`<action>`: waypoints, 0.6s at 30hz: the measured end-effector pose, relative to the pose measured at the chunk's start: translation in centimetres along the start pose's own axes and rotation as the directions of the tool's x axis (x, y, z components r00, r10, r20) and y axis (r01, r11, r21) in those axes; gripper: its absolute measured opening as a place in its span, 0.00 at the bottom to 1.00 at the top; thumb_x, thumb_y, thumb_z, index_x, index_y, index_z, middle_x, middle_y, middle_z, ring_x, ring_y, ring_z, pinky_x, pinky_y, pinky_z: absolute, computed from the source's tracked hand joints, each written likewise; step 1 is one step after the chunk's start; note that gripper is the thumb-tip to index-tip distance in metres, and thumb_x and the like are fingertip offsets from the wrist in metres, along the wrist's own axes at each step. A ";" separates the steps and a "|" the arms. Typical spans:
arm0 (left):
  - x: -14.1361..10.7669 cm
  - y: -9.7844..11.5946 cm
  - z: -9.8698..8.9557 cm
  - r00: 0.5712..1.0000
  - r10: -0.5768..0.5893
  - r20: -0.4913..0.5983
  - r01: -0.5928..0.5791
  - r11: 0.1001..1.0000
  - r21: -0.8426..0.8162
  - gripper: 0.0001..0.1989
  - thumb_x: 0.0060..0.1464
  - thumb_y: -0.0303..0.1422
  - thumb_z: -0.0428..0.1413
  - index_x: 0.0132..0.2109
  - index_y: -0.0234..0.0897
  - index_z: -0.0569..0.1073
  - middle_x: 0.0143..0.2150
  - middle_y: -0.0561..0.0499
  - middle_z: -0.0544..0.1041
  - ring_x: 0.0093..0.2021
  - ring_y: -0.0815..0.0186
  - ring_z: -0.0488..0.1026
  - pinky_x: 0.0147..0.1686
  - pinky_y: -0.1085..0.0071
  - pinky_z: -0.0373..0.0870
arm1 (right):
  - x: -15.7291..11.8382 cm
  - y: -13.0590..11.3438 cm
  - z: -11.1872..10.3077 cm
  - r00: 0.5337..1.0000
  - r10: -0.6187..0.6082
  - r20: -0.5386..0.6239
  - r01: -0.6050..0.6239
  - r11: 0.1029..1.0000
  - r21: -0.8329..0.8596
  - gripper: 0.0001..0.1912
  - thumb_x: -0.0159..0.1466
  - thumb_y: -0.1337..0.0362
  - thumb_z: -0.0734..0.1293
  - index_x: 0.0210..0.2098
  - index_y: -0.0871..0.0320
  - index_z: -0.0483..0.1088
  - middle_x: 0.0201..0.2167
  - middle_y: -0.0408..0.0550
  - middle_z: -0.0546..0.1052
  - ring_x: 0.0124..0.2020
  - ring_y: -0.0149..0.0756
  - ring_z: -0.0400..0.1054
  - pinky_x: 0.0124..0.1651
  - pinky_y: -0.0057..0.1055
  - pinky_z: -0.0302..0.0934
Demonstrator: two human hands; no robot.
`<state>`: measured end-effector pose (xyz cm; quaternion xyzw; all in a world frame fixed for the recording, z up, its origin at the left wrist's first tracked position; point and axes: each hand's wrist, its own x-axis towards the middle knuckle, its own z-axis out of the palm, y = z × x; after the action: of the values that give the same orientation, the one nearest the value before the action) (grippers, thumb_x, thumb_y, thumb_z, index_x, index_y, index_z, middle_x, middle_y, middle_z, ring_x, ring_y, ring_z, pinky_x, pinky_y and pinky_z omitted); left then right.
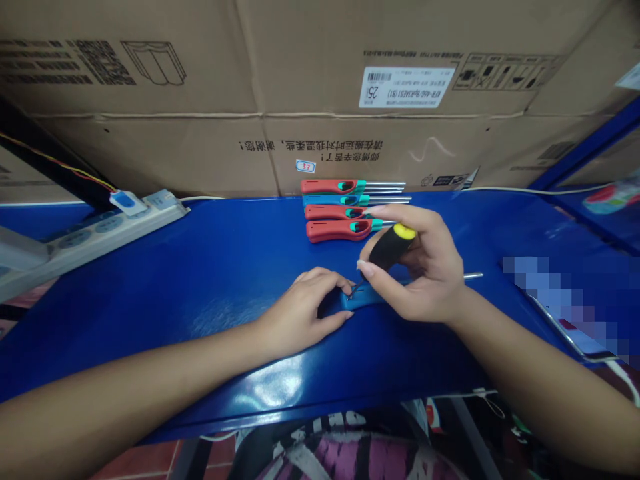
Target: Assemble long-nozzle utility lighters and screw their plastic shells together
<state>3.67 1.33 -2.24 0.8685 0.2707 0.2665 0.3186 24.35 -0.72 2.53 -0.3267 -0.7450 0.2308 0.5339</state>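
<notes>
My right hand (434,270) is closed round a screwdriver (386,253) with a black handle and a yellow end cap. The screwdriver leans, and its thin shaft points down to the rounded end of a blue utility lighter (369,295) lying flat. My left hand (300,313) pinches that end between thumb and fingertips. Much of the lighter's middle is hidden under my right hand, and its metal nozzle (473,275) shows on the far side. Whether the screwdriver's tip sits in a screw is too small to tell.
Behind my hands several lighters lie in a stack of rows, red ones (330,231) and a blue one (325,200). A power strip (100,233) is at the left. A phone (565,320), partly blurred, lies at the right with a white cable. Cardboard (200,153) stands behind the blue table (225,253).
</notes>
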 end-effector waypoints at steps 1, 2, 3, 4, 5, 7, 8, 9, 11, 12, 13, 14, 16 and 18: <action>0.0 0.0 0.0 1.000 0.000 0.003 0.000 1.000 -0.002 0.12 0.58 0.30 0.63 0.47 0.39 0.71 0.48 0.49 0.78 0.52 0.58 0.73 0.55 0.58 0.69 | 0.0 0.0 0.0 1.000 -0.001 0.006 0.001 1.000 -0.002 0.32 0.62 0.70 0.71 0.63 0.44 0.63 0.45 0.47 0.76 0.35 0.40 0.76 0.32 0.38 0.75; 0.0 0.0 0.0 1.000 -0.001 0.004 0.001 1.000 -0.003 0.11 0.58 0.30 0.62 0.47 0.40 0.71 0.48 0.49 0.78 0.52 0.58 0.73 0.55 0.58 0.69 | 0.0 0.0 0.0 1.000 -0.003 0.011 0.003 1.000 -0.005 0.32 0.63 0.70 0.70 0.63 0.44 0.63 0.45 0.47 0.76 0.35 0.40 0.76 0.32 0.38 0.75; 0.0 0.0 0.0 1.000 -0.002 0.005 0.002 1.000 -0.001 0.11 0.58 0.30 0.62 0.47 0.40 0.71 0.48 0.49 0.78 0.52 0.58 0.73 0.55 0.58 0.69 | 0.0 0.0 0.0 1.000 -0.007 0.013 0.007 1.000 -0.008 0.32 0.63 0.70 0.70 0.63 0.43 0.63 0.45 0.47 0.76 0.35 0.40 0.76 0.32 0.38 0.75; 0.0 0.0 0.0 1.000 -0.002 0.007 0.002 1.000 0.002 0.11 0.58 0.30 0.62 0.47 0.40 0.71 0.48 0.48 0.77 0.51 0.58 0.73 0.55 0.58 0.69 | 0.0 -0.1 0.1 1.000 -0.010 0.016 0.010 1.000 -0.012 0.32 0.63 0.70 0.70 0.63 0.43 0.62 0.46 0.47 0.76 0.35 0.40 0.76 0.32 0.37 0.75; 0.0 0.0 0.0 1.000 0.000 0.007 0.000 1.000 0.006 0.11 0.58 0.30 0.62 0.47 0.40 0.71 0.48 0.48 0.77 0.51 0.58 0.73 0.55 0.58 0.69 | 0.1 -0.1 0.1 1.000 -0.011 0.019 0.011 1.000 -0.018 0.33 0.62 0.70 0.71 0.63 0.42 0.62 0.49 0.47 0.75 0.35 0.39 0.76 0.32 0.36 0.75; 0.0 -0.1 0.0 1.000 0.011 0.007 -0.011 1.000 0.020 0.11 0.58 0.30 0.62 0.47 0.39 0.70 0.47 0.49 0.77 0.51 0.58 0.72 0.54 0.59 0.69 | 0.1 -0.1 0.3 1.000 -0.011 0.023 0.012 0.999 -0.044 0.34 0.62 0.69 0.71 0.64 0.41 0.61 0.55 0.47 0.73 0.35 0.37 0.77 0.31 0.34 0.75; 0.0 -0.1 0.1 1.000 0.017 0.006 -0.017 0.999 0.029 0.11 0.58 0.30 0.62 0.47 0.39 0.70 0.47 0.49 0.77 0.51 0.59 0.72 0.54 0.59 0.69 | 0.1 0.1 0.3 1.000 -0.020 0.023 0.022 0.998 -0.064 0.34 0.63 0.69 0.72 0.64 0.41 0.60 0.58 0.47 0.72 0.35 0.36 0.77 0.31 0.33 0.76; -0.1 -0.2 0.1 1.000 0.022 0.003 -0.022 0.999 0.038 0.11 0.59 0.31 0.62 0.47 0.39 0.70 0.47 0.49 0.77 0.50 0.59 0.72 0.54 0.60 0.69 | 0.1 0.2 0.3 0.999 -0.039 0.025 0.041 0.995 -0.090 0.35 0.63 0.68 0.72 0.65 0.42 0.59 0.60 0.48 0.71 0.35 0.36 0.77 0.30 0.32 0.76; -0.1 -0.3 0.2 1.000 0.029 -0.006 -0.028 0.998 0.055 0.12 0.59 0.31 0.62 0.48 0.39 0.70 0.47 0.49 0.77 0.50 0.60 0.72 0.54 0.60 0.69 | 0.1 0.7 0.4 0.992 -0.121 0.028 0.124 0.980 -0.155 0.36 0.62 0.67 0.73 0.66 0.45 0.59 0.61 0.49 0.71 0.35 0.34 0.78 0.30 0.29 0.76; -0.1 -0.4 0.3 0.999 0.031 -0.008 -0.030 0.998 0.060 0.12 0.59 0.32 0.62 0.48 0.39 0.70 0.48 0.49 0.77 0.51 0.60 0.72 0.54 0.60 0.69 | 0.1 0.9 0.3 0.984 -0.174 0.026 0.175 0.966 -0.192 0.36 0.62 0.66 0.74 0.66 0.47 0.59 0.60 0.49 0.72 0.35 0.34 0.78 0.30 0.28 0.76; -0.2 -0.4 0.3 0.999 0.033 -0.010 -0.032 0.998 0.061 0.12 0.60 0.32 0.62 0.49 0.39 0.70 0.49 0.49 0.77 0.51 0.60 0.72 0.54 0.60 0.69 | 0.1 1.1 0.3 0.974 -0.226 0.021 0.225 0.948 -0.227 0.36 0.61 0.66 0.75 0.65 0.48 0.60 0.59 0.49 0.73 0.35 0.34 0.78 0.32 0.28 0.76; -0.2 -0.5 0.3 0.999 0.036 -0.009 -0.035 0.998 0.061 0.13 0.60 0.32 0.62 0.50 0.39 0.70 0.50 0.48 0.77 0.52 0.59 0.72 0.55 0.60 0.69 | 0.2 1.2 0.2 0.964 -0.263 0.022 0.260 0.932 -0.253 0.37 0.60 0.66 0.76 0.65 0.49 0.61 0.58 0.49 0.74 0.35 0.33 0.77 0.33 0.28 0.76; -0.2 -0.5 0.3 0.999 0.036 -0.009 -0.036 0.998 0.057 0.13 0.60 0.32 0.62 0.50 0.39 0.70 0.50 0.48 0.77 0.53 0.59 0.72 0.55 0.60 0.68 | 0.4 1.1 -0.1 0.967 -0.249 0.051 0.254 0.935 -0.249 0.37 0.61 0.64 0.75 0.65 0.48 0.60 0.56 0.48 0.75 0.37 0.34 0.77 0.32 0.29 0.76; -0.1 -0.4 0.3 1.000 0.025 -0.009 -0.024 0.999 0.048 0.12 0.60 0.32 0.62 0.49 0.39 0.70 0.49 0.49 0.77 0.53 0.59 0.72 0.56 0.60 0.68 | 0.6 0.7 -0.3 0.985 -0.129 0.115 0.146 0.976 -0.161 0.33 0.67 0.62 0.70 0.68 0.48 0.55 0.56 0.48 0.75 0.38 0.35 0.77 0.30 0.29 0.75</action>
<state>3.62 1.41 -2.74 0.8778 0.2680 0.2679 0.2930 24.69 0.20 2.56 -0.3059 -0.8094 0.1459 0.4795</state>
